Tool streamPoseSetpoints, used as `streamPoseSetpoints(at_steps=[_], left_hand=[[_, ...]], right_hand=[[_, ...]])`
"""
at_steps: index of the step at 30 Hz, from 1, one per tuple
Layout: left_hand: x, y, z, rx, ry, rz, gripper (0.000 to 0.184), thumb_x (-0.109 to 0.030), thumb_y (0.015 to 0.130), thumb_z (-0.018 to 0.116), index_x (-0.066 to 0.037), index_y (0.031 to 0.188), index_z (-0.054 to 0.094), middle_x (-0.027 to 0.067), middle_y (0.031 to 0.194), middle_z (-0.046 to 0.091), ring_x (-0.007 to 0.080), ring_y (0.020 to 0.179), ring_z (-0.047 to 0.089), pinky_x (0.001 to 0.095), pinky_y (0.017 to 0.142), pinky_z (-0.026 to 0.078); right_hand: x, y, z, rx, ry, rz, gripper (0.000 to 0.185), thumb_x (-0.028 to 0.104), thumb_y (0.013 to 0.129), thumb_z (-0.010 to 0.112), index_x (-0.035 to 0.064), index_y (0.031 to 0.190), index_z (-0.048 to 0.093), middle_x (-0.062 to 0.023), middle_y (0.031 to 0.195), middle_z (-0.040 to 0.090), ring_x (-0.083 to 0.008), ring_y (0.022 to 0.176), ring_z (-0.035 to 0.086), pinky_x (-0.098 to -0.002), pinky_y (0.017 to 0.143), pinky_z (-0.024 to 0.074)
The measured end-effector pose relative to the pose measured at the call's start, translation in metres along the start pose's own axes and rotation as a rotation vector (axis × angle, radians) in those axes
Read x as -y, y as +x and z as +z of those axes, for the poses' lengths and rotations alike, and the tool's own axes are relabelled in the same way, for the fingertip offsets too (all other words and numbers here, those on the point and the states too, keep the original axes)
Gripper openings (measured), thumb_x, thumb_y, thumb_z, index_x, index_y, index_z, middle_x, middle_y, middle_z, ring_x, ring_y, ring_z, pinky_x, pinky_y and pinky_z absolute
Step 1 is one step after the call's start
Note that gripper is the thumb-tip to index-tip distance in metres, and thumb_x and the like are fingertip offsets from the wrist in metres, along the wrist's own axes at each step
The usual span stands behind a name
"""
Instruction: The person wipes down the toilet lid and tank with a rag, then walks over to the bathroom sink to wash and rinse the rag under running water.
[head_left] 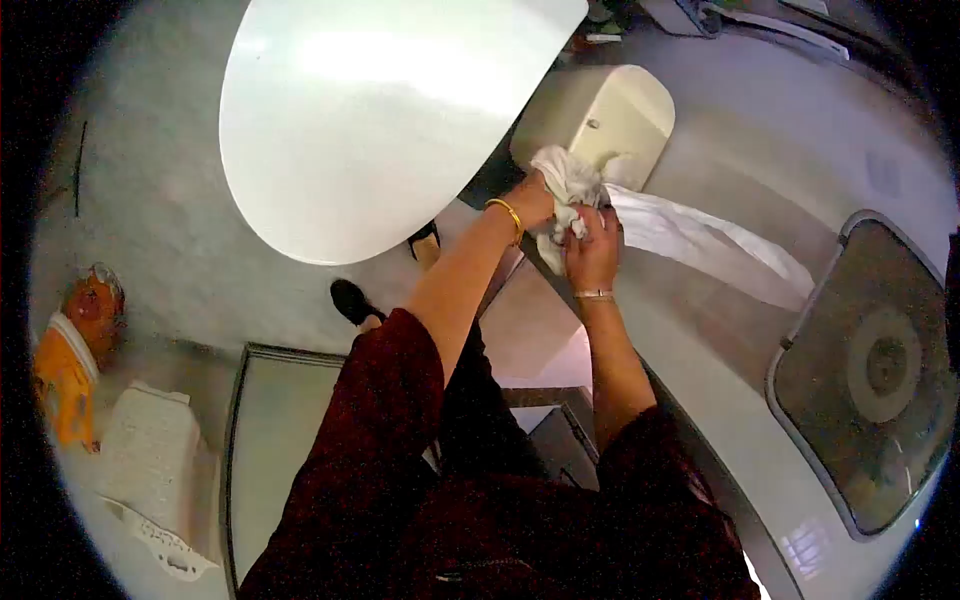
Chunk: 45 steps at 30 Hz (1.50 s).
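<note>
The left hand (533, 200), with a yellow, gold-coloured bangle (513, 224) at its wrist, is closed around a crumpled, soft white cloth (566, 172); the right hand (593, 255), a thin pale bracelet (595, 294) below it, grasps the lower folds of the same cloth, its fingers curled over them; the two hands are close together, and the cloth is bunched in and above them, right in front of a cream, round-cornered box (560, 112) with a small dark fitting on its face; whether the cloth touches the box I cannot tell.

To the right, a long, thin white strip of sheet-like material (705, 238) stretches from beside the right hand across the pale grey tabletop (715, 395); whether it joins the cloth is hidden; farther right lies a dark, grey-rimmed panel with rounded corners (820, 410), a pale ring marked on it.

A glossy white board with a rounded end (370, 150) is to the left of the box; a black shoe (350, 300) shows on the floor below it; at the far left are a white perforated plastic basket (155, 440), an orange-and-white bag (65, 385) and a reddish-orange bundle (95, 305).
</note>
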<state>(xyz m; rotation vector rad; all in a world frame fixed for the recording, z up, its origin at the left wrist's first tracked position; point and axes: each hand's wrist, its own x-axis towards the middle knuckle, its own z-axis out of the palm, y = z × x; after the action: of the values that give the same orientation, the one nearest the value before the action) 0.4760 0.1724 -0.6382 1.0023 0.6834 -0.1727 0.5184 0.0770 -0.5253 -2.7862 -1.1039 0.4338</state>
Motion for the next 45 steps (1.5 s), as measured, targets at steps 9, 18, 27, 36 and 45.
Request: streamPoseSetpoints(at_steps=[9, 18, 27, 36, 45], left_hand=[[0.069, -0.177, -0.073, -0.24, -0.527, -0.387, 0.044, -0.026, 0.087, 0.056, -0.012, 0.127, 0.046, 0.0053, 0.115, 0.056, 0.0157, 0.098, 0.055, 0.03, 0.084, 0.045], [0.028, -0.265, -0.195, -1.096, -0.429, -0.087, 0.062, -0.026, 0.085, 0.061, -0.012, 0.137, 0.031, 0.0089, 0.113, 0.048, 0.0194, 0.096, 0.053, 0.0344, 0.071, 0.051], [0.072, -0.245, -0.23, -1.115, 0.167, -0.102, 0.073, -0.014, 0.078, 0.067, -0.012, 0.139, 0.027, 0.0148, 0.105, 0.043, 0.0279, 0.091, 0.053, 0.0362, 0.075, 0.048], [-0.045, -0.194, -0.286, -1.055, 0.268, -0.62, 0.137, -0.037, 0.043, 0.089, -0.008, 0.139, -0.003, 0.0266, 0.136, 0.017, 0.0399, 0.124, 0.027, 0.0471, 0.099, 0.034], [-0.056, -0.19, -0.291, -1.014, 0.196, -0.738, 0.133, -0.032, 0.041, 0.09, -0.009, 0.138, 0.001, 0.0231, 0.131, 0.023, 0.0379, 0.12, 0.032, 0.0431, 0.098, 0.037]], right_hand=[[0.083, -0.073, 0.002, 0.029, 0.655, 0.023, 0.039, 0.003, 0.072, 0.063, 0.0018, 0.111, 0.057, -0.011, 0.1, 0.052, -0.0233, 0.091, 0.053, -0.0322, 0.081, 0.0426], [0.195, 0.008, 0.076, -0.141, 0.053, -0.611, 0.032, 0.009, 0.069, 0.056, 0.0247, 0.095, 0.064, -0.0055, 0.105, 0.056, -0.0291, 0.096, 0.049, -0.0408, 0.077, 0.0431], [0.174, 0.227, 0.017, -0.414, -0.231, -0.316, 0.034, 0.012, 0.078, 0.055, 0.0215, 0.111, 0.056, -0.0123, 0.109, 0.053, -0.0348, 0.093, 0.054, -0.0413, 0.082, 0.0454], [0.121, 0.202, 0.014, -0.259, -0.237, -0.133, 0.043, 0.018, 0.073, 0.067, 0.0183, 0.114, 0.053, -0.0122, 0.102, 0.054, -0.0352, 0.088, 0.056, -0.0424, 0.07, 0.0494], [0.282, 0.355, 0.001, 0.078, -0.223, -0.186, 0.034, 0.029, 0.079, 0.049, 0.0138, 0.107, 0.06, -0.0135, 0.107, 0.061, -0.0328, 0.095, 0.058, -0.0417, 0.083, 0.0455]])
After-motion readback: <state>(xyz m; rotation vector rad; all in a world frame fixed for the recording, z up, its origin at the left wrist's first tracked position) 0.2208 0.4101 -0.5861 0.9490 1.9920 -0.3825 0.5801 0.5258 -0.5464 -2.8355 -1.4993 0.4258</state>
